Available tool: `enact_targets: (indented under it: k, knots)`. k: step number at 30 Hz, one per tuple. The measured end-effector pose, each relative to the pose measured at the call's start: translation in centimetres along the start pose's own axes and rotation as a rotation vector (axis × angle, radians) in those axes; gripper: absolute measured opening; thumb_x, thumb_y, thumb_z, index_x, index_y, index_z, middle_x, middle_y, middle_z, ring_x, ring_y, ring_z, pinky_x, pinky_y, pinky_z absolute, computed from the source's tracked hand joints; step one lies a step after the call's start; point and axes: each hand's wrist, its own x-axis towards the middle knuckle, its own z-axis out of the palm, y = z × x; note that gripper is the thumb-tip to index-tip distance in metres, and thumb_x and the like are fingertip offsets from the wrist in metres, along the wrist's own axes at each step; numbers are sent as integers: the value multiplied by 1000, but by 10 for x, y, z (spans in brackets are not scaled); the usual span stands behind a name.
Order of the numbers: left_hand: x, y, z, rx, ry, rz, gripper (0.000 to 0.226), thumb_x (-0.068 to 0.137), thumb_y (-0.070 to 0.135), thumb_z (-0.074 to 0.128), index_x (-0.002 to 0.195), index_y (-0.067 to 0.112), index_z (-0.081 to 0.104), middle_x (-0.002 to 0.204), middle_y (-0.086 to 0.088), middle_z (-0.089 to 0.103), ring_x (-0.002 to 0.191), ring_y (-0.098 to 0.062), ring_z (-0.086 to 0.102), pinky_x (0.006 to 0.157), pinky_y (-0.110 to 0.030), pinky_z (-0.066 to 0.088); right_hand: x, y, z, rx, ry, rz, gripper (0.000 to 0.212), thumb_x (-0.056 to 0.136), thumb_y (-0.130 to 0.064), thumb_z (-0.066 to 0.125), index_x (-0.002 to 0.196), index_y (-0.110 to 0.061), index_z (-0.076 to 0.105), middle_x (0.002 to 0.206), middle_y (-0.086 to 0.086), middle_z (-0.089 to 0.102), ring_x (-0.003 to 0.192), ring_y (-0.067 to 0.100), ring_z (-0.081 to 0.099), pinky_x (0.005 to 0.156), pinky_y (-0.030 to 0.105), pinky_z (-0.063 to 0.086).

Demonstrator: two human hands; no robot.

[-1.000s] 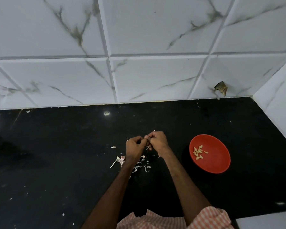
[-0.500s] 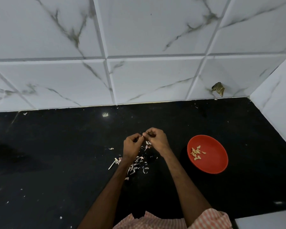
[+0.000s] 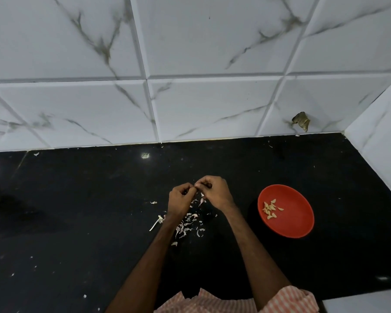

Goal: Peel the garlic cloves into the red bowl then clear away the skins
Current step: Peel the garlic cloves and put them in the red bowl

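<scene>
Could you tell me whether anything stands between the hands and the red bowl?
Nothing visible does: only bare black stone counter separates the right hand from the round red bowl; the pale garlic skins lie beneath the wrists.

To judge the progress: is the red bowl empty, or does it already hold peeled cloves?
Not empty. The red bowl holds a small cluster of pale peeled cloves toward its left side; the rest is bare.

Place: kitchen.
Worktop: glossy black stone table.
Walls: white grey-veined tiles behind the table.
Scraps: papery garlic skins on the table.
</scene>
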Motion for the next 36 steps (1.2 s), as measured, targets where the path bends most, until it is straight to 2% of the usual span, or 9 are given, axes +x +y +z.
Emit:
enact_targets:
  k: [3,6,9,13,15,18,23,29,36]
  knots:
    - [0,-1,1,-8,11,-18,30,94,9,57,65,12,64,57,7,54,55,-6,45,52,-20,36,-1,0,1,83,69,63,7,94,-13,67,95,-14,73,86,-4,73,82,14,72,65,31,62]
    - [0,-6,0,-5,62,-68,30,94,11,57,65,6,63,57,3,54,55,-8,46,53,-26,37,-1,0,0,236,136,151,10,97,-13,63,95,-12,73,84,0,73,73,11,68,59,24,57]
    - [1,-14,-3,14,61,-135,32,97,15,55,67,9,63,60,0,56,56,-12,47,54,-29,38,1,-1,-3,426,160,224,13,98,-10,60,98,-3,71,81,4,70,66,9,59,53,20,51]
    - [0,-12,-1,124,-9,-134,48,102,33,48,61,12,61,52,3,51,48,-10,43,51,-28,36,0,1,-1,453,131,246,13,99,-11,60,99,-4,71,82,3,70,69,10,59,55,21,51]
    - [2,-6,1,143,-9,-93,55,103,46,45,66,9,62,53,0,52,47,-11,44,49,-26,36,1,2,0,429,132,247,12,99,-13,60,98,-8,71,86,3,72,75,11,64,59,23,53]
    - [8,-2,3,218,-43,10,37,101,49,46,86,19,62,69,-3,62,57,-18,54,54,-33,45,2,2,2,381,138,248,11,98,-15,61,96,-13,71,95,3,74,88,14,70,63,25,55]
    - [13,-3,8,269,-80,54,20,102,22,51,84,16,59,69,4,59,56,-8,49,56,-34,44,4,4,9,108,155,183,11,97,-20,62,88,-24,66,88,-4,71,87,13,69,73,30,57]
    - [14,0,3,305,-164,57,29,101,17,52,73,22,56,66,5,56,59,-9,49,61,-32,42,-4,-3,0,-602,71,-108,10,102,-23,48,95,-21,55,92,-6,61,82,11,60,73,31,50]
    - [14,-7,1,379,-184,120,21,97,18,59,77,12,62,67,3,60,60,-12,54,60,-35,47,-10,-4,4,-762,-10,-67,13,98,-22,50,105,-14,57,99,6,70,92,25,69,80,40,52]
